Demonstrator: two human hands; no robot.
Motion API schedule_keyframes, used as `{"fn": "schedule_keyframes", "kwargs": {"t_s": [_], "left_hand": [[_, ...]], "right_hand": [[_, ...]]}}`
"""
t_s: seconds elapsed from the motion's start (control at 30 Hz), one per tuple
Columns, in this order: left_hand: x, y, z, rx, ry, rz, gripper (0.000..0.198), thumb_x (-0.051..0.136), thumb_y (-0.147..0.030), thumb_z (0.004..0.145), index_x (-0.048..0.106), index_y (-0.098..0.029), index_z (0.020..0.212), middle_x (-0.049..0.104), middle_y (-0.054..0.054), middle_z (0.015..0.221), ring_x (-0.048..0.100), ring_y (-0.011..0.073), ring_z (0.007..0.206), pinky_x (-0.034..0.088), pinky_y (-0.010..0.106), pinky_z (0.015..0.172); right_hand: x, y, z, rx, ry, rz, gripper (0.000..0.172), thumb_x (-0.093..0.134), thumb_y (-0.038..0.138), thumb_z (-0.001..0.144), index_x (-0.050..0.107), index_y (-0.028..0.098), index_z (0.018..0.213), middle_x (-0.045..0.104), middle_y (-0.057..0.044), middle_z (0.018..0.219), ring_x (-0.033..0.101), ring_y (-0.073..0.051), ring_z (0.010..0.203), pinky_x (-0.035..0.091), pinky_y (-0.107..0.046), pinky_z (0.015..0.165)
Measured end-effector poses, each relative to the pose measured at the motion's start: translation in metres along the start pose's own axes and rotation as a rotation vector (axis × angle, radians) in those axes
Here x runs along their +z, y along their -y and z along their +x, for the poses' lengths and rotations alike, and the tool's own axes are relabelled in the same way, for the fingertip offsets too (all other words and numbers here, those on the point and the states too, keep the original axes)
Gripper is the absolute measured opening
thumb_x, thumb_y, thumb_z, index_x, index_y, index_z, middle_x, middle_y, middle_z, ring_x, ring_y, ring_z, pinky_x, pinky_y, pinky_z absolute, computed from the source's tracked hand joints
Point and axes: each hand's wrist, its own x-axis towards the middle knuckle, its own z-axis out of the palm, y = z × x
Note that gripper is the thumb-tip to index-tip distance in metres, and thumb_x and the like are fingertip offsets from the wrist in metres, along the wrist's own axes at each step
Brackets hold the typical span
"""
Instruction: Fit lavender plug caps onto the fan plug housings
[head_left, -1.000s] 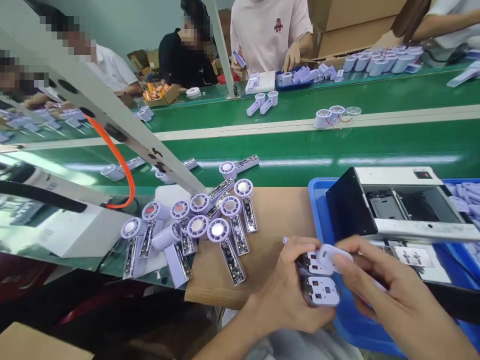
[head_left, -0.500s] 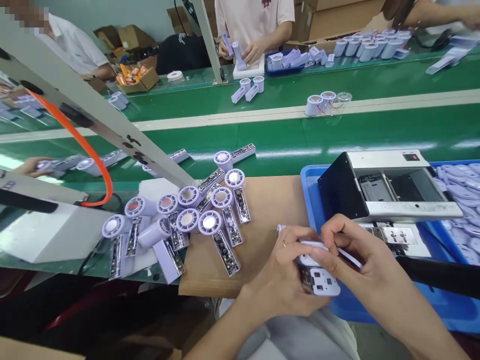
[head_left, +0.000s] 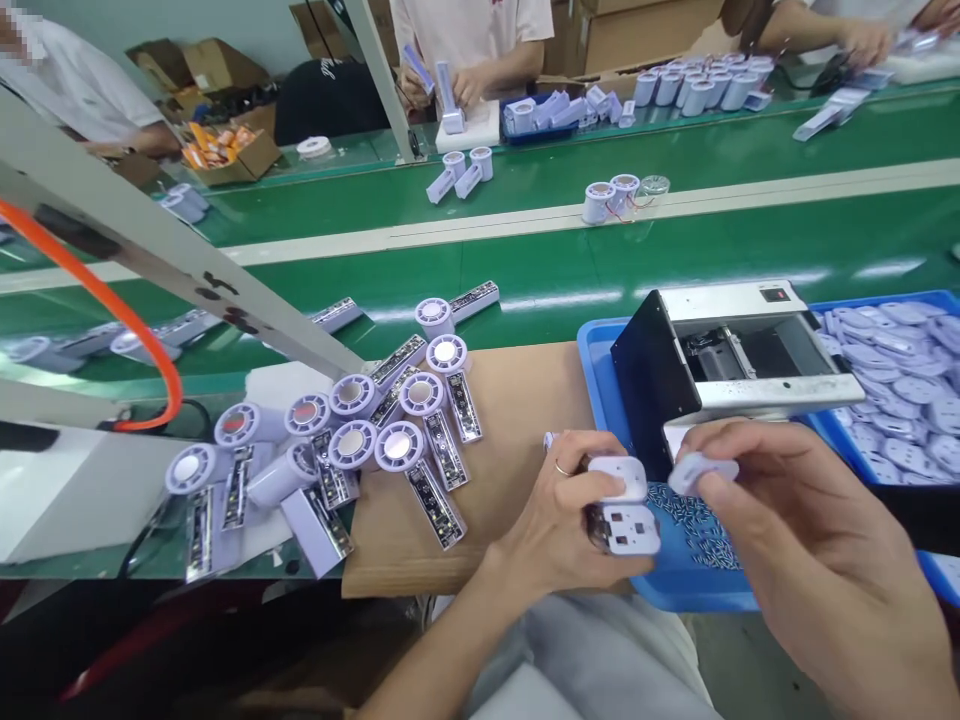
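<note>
My left hand [head_left: 559, 520] is closed around a pale lavender plastic housing. Its near end [head_left: 634, 530], which has small square openings, points toward me. A rounded white end piece [head_left: 626, 478] sits just above that end, under my fingers; I cannot tell whether it is joined on. My right hand [head_left: 817, 550] pinches a small oval plastic cover [head_left: 697, 473] between thumb and fingers, a short way right of the housing. On the left lie several handheld fan bodies [head_left: 437, 503] with round heads and exposed circuit boards.
A blue tray [head_left: 600, 370] holds a black and silver machine [head_left: 757, 350] and loose screws [head_left: 712, 550]. Behind my right hand is a bin of oval covers [head_left: 900, 380]. A slanted metal post [head_left: 225, 270] crosses the left. Co-workers sit beyond the green conveyor [head_left: 525, 260].
My right hand has drawn away from the housing to the right, with the oval cover now apart from it. The left hand keeps its hold. The whole view has shifted slightly.
</note>
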Motion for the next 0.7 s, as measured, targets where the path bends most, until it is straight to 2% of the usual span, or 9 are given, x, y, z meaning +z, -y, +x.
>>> {"fn": "schedule_keyframes", "kwargs": {"t_s": [0.03,0.1,0.17,0.23,0.3,0.43,0.53,0.63,0.7], "left_hand": [[0.001,0.001,-0.001,0.012,0.012,0.008,0.069,0.089,-0.032,0.094,0.041,-0.036,0.142,0.064,0.006,0.135,0.072,0.0232,0.113,0.063,0.043,0.095],[0.004,0.001,-0.002,0.022,0.015,0.022,0.066,0.09,-0.038,0.095,0.042,-0.035,0.14,0.065,0.006,0.133,0.072,0.0235,0.112,0.062,0.046,0.099],[0.005,0.0,-0.003,0.019,-0.006,0.031,0.064,0.089,-0.042,0.098,0.041,-0.034,0.14,0.066,0.007,0.134,0.072,0.0237,0.114,0.06,0.05,0.106],[0.006,0.0,-0.003,0.018,-0.032,0.035,0.061,0.085,-0.045,0.102,0.04,-0.033,0.141,0.066,0.007,0.134,0.072,0.0229,0.116,0.058,0.052,0.113],[0.008,0.001,-0.003,0.033,-0.043,0.037,0.061,0.084,-0.054,0.104,0.041,-0.032,0.141,0.066,0.007,0.133,0.073,0.0214,0.115,0.056,0.051,0.115],[0.011,0.006,-0.005,0.068,-0.053,0.034,0.09,0.089,-0.087,0.088,0.041,-0.032,0.142,0.066,0.005,0.131,0.074,0.0212,0.11,0.057,0.05,0.113],[0.013,0.009,-0.008,0.052,-0.068,0.019,0.101,0.083,-0.099,0.082,0.039,-0.034,0.145,0.067,0.005,0.133,0.074,0.0228,0.11,0.056,0.055,0.117],[0.013,0.008,-0.01,0.043,-0.056,0.004,0.097,0.08,-0.098,0.085,0.04,-0.035,0.147,0.068,0.005,0.133,0.074,0.0236,0.112,0.056,0.053,0.113],[0.012,0.007,-0.01,0.054,-0.039,-0.008,0.095,0.078,-0.098,0.086,0.042,-0.034,0.147,0.067,0.006,0.132,0.074,0.0241,0.113,0.057,0.052,0.111]], "right_hand": [[-0.001,0.0,-0.002,-0.04,-0.012,-0.103,0.005,0.073,0.025,0.126,0.07,0.021,0.128,0.065,-0.005,0.126,0.068,-0.007,0.111,0.058,0.002,0.095],[-0.002,0.001,-0.005,-0.017,-0.018,-0.205,0.018,0.078,0.032,0.125,0.076,0.027,0.142,0.065,-0.004,0.134,0.07,-0.01,0.114,0.06,0.001,0.092],[-0.001,0.003,-0.004,0.098,-0.027,-0.221,0.036,0.084,0.051,0.121,0.081,0.026,0.146,0.066,-0.008,0.129,0.07,-0.02,0.118,0.067,-0.012,0.09],[0.003,0.006,0.003,0.196,-0.03,-0.258,0.056,0.089,0.068,0.114,0.084,0.02,0.141,0.064,-0.013,0.118,0.07,-0.028,0.116,0.07,-0.024,0.089],[0.009,0.01,0.011,0.219,-0.005,-0.296,0.064,0.09,0.077,0.11,0.085,0.017,0.132,0.062,-0.015,0.109,0.069,-0.03,0.113,0.071,-0.028,0.091],[0.015,0.013,0.017,0.191,0.083,-0.329,0.066,0.088,0.082,0.11,0.087,0.016,0.122,0.06,-0.015,0.105,0.068,-0.028,0.109,0.069,-0.025,0.086],[0.002,0.01,0.008,0.202,0.196,-0.342,0.06,0.088,0.075,0.113,0.089,0.016,0.119,0.062,-0.016,0.109,0.069,-0.026,0.106,0.068,-0.019,0.08],[-0.012,0.007,0.0,0.094,0.37,-0.264,0.025,0.081,0.046,0.123,0.092,0.023,0.12,0.064,-0.01,0.126,0.071,-0.016,0.1,0.065,-0.01,0.082],[-0.013,0.007,-0.003,-0.006,0.436,-0.221,0.019,0.074,0.029,0.125,0.092,0.028,0.12,0.063,-0.005,0.134,0.072,-0.011,0.1,0.064,-0.006,0.085]]}}
